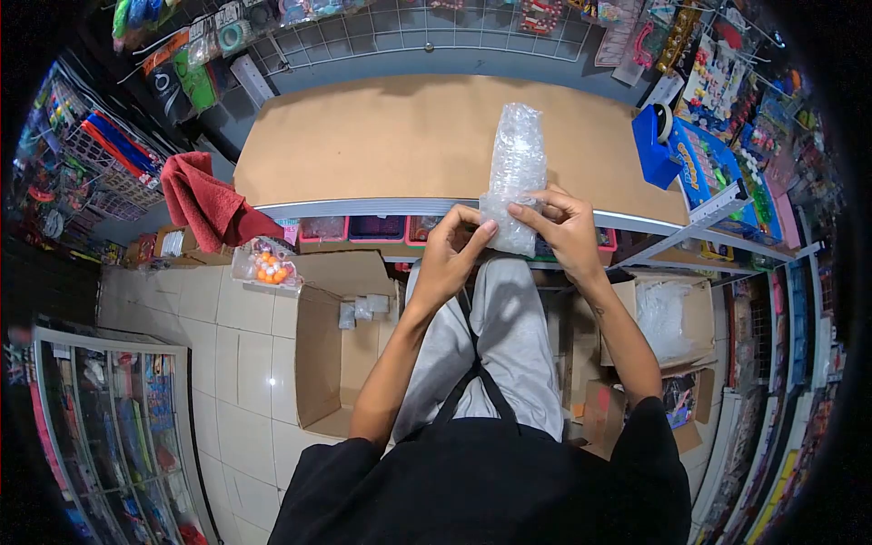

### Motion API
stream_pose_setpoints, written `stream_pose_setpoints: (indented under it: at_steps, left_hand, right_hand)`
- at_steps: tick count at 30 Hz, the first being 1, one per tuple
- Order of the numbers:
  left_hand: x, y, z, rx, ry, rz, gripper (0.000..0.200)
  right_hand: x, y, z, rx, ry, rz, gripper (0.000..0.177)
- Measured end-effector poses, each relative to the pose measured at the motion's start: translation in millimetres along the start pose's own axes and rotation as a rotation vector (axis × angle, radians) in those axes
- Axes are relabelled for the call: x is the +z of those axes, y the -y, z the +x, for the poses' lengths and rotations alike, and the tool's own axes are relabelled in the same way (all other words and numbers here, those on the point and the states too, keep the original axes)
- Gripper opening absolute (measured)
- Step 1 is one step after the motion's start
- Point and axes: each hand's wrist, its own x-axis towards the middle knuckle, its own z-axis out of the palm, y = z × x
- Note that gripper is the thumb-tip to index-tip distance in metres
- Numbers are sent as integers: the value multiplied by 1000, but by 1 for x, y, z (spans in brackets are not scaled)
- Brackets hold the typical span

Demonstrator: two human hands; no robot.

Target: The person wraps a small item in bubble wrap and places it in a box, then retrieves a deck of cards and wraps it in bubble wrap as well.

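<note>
A long strip of bubble wrap (518, 150) lies over the front edge of the brown tabletop, its far end reaching toward the back. The near end is folded or doubled and hangs past the edge above my lap. My left hand (454, 245) pinches this near end from the left, thumb on top. From the right, my right hand (561, 227) grips the same part between thumb and fingers. Whether something is wrapped inside I cannot tell.
A blue tape dispenser (656, 150) stands at the table's right end. A red cloth (204, 204) hangs over the left corner. On the floor, a cardboard box (318, 363) at left holds small wrapped packets (363, 309); another box (668, 318) at right holds clear plastic wrap. Shelves line both sides.
</note>
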Motion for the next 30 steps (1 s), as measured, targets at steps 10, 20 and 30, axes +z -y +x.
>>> stream_pose_setpoints:
  at_steps: [10,20,30]
  left_hand:
    - [11,-7,10,25,-90,-199,31]
    - [11,-4,11,-241,-26,-432,47]
    - [18,-6,7,-127,-26,-545,52]
  right_hand:
    - [6,4,-7,31,0,23,15]
    - [10,7,-9,-53,-61,167,66]
    - [4,-11,-13,-102,-81,47,66]
